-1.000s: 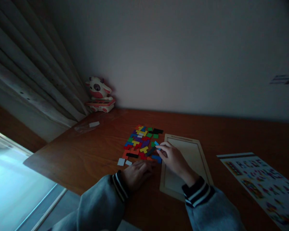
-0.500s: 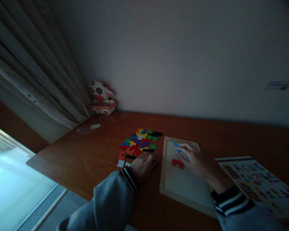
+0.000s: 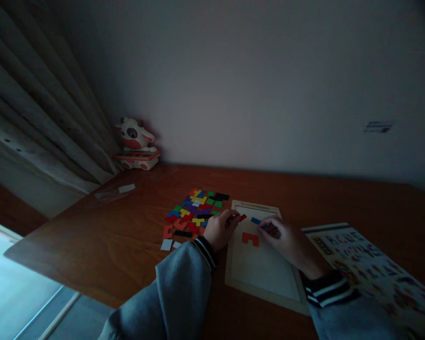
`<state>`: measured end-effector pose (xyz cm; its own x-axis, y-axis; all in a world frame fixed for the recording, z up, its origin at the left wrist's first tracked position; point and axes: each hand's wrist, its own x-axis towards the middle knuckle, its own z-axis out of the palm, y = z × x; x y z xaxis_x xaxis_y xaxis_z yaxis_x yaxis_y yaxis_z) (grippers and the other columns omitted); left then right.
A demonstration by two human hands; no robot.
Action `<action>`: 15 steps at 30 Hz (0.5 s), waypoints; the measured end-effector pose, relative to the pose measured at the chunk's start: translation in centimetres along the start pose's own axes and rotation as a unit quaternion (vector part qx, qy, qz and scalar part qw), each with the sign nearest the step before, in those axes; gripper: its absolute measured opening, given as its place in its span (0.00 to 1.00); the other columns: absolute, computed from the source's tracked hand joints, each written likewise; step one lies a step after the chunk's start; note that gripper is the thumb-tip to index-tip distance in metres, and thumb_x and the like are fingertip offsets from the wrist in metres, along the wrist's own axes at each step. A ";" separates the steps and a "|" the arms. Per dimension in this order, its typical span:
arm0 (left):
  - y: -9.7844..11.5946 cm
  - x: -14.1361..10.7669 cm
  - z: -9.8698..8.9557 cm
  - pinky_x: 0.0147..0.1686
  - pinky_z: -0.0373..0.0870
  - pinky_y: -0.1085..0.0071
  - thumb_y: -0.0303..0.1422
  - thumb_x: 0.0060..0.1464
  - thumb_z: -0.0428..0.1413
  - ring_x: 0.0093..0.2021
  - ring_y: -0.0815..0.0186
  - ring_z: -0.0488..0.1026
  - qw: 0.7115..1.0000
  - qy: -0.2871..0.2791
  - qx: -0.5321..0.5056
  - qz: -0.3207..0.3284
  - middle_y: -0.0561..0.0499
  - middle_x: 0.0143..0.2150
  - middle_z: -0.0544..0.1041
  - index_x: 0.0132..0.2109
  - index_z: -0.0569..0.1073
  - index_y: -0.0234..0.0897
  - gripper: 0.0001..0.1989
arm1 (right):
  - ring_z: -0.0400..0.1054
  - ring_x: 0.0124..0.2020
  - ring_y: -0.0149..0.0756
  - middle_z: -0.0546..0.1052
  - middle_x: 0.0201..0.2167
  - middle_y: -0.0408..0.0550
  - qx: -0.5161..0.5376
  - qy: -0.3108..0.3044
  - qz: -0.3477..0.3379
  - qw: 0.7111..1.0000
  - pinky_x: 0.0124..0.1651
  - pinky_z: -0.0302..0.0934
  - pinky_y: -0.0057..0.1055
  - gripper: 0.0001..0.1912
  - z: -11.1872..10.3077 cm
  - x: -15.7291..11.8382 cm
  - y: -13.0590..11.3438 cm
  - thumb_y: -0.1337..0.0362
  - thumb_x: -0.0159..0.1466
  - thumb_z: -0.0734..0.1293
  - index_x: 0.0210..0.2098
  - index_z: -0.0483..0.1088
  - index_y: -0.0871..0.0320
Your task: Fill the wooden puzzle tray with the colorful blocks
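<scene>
Over the left rim of the wooden puzzle tray (image 3: 265, 298), my left hand (image 3: 220, 230) pinches a small red puzzle piece (image 3: 242, 217). Across from it, my right hand (image 3: 281, 236) is closed on a blue puzzle piece (image 3: 255, 220) above the upper part of the tray. An orange U-shaped puzzle piece (image 3: 250, 239) lies inside the tray, just below both hands. Left of the tray, many coloured puzzle pieces (image 3: 194, 209) are spread on the table, some partly hidden by my left hand.
A printed sheet of coloured patterns (image 3: 368, 255) lies right of the tray. At the back left stands a cow toy with a keyboard (image 3: 136, 144), near a clear plastic bag (image 3: 109, 192). The wooden table (image 3: 134, 255) meets a wall behind; a curtain (image 3: 38, 104) hangs at left.
My left hand has lifted from beside the loose pieces to the tray's edge with a red piece in it. My right hand still grips the blue piece, now turned and lower. The view has shifted slightly.
</scene>
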<state>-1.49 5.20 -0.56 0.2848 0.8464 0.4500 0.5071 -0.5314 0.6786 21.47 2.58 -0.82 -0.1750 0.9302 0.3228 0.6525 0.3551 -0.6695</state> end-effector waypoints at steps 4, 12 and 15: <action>-0.5 -0.5 -0.1 0.30 0.69 0.76 0.37 0.62 0.56 0.29 0.70 0.73 0.999 -0.008 -0.036 -0.007 0.51 0.34 0.79 0.43 0.77 0.37 0.10 | 0.73 0.32 0.35 0.77 0.32 0.45 0.064 0.000 -0.002 0.998 0.36 0.68 0.31 0.07 1.4 -0.5 -0.9 0.58 0.63 0.66 0.37 0.69 0.54; 0.0 -0.6 -0.7 0.34 0.73 0.73 0.35 0.59 0.58 0.35 0.66 0.75 0.997 -0.044 -0.067 0.000 0.47 0.39 0.78 0.47 0.79 0.39 0.11 | 0.72 0.31 0.36 0.77 0.33 0.47 0.028 0.026 -0.037 0.999 0.35 0.69 0.33 0.05 1.0 -0.6 -1.5 0.61 0.66 0.62 0.38 0.69 0.53; 0.5 -0.6 -0.8 0.38 0.74 0.70 0.34 0.59 0.58 0.39 0.64 0.76 0.996 -0.043 -0.076 0.024 0.46 0.41 0.79 0.47 0.79 0.38 0.11 | 0.73 0.37 0.38 0.77 0.38 0.49 0.006 0.036 -0.057 0.998 0.41 0.69 0.36 0.08 1.0 -0.6 -1.2 0.62 0.68 0.61 0.40 0.71 0.53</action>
<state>-2.07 4.39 -0.02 0.3777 0.8159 0.4377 0.3633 -0.5654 0.7404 20.04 1.67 -0.84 -0.1939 0.8744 0.4448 0.6224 0.4601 -0.6332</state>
